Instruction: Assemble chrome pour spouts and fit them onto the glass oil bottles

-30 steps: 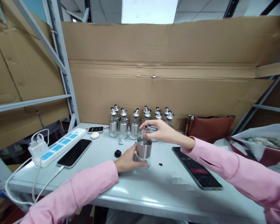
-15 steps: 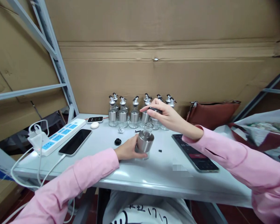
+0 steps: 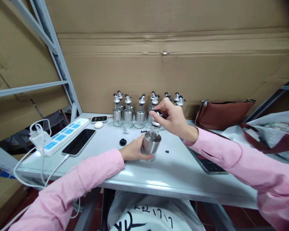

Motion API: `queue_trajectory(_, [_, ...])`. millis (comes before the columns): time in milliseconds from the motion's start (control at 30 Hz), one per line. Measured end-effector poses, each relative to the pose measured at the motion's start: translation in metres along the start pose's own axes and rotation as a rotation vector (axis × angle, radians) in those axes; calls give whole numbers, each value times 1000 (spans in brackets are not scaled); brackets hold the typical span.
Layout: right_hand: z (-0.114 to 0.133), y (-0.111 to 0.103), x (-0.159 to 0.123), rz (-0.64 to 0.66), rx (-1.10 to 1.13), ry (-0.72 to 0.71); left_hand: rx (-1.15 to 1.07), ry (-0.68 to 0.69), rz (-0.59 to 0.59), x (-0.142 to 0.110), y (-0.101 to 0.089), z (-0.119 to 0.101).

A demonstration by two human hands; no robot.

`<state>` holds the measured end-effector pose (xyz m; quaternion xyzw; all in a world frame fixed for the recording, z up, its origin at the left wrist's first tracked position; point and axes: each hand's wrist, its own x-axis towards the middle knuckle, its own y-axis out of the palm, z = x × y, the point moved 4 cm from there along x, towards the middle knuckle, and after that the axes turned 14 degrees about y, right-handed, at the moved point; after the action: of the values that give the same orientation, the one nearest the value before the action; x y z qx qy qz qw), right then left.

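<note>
My left hand (image 3: 136, 149) is wrapped round the steel sleeve of a glass oil bottle (image 3: 152, 143), which stands upright near the table's middle. Above its neck, my right hand (image 3: 173, 118) pinches a pour spout (image 3: 160, 113) by its black lever. A pale collar shows at the bottle's mouth under the fingers; how firmly it sits there I cannot tell. Beyond the hands stand several similar bottles (image 3: 140, 116) with silver-and-black spouts, some hidden by my right hand. Around the held bottle lie a black cap (image 3: 122, 141), a small clear piece (image 3: 126, 130) and a small black piece (image 3: 167, 151).
At the left are a white power strip (image 3: 65, 136) with cables, a phone (image 3: 79, 142), a small black-faced device (image 3: 99, 119) and a white round object (image 3: 98, 125). Another phone (image 3: 210, 165) lies under my right forearm. A brown bag (image 3: 227, 114) and a plastic bag stand at the right.
My right hand has brought the pour spout down to the bottle's mouth, where a pale collar now shows. My left hand keeps its hold. The whole view has shifted slightly.
</note>
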<state>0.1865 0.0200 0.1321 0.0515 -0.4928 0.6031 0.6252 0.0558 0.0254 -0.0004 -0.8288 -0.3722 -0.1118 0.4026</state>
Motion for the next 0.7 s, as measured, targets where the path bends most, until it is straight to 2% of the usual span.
queue_trajectory(167, [-2,6,-5,-124,89,-63,-9,-10,0,0,0,-1])
queue_trajectory(533, [-7,9,-13,-137,29,-61,17,-7,14,0,1,0])
queue_trajectory(600, [-8,9,-15,-124,0,-78,7,4,9,-1,1,1])
queue_trajectory(700, [-10,12,-21,-1,-77,-114,-6,-3,0,-2,2,3])
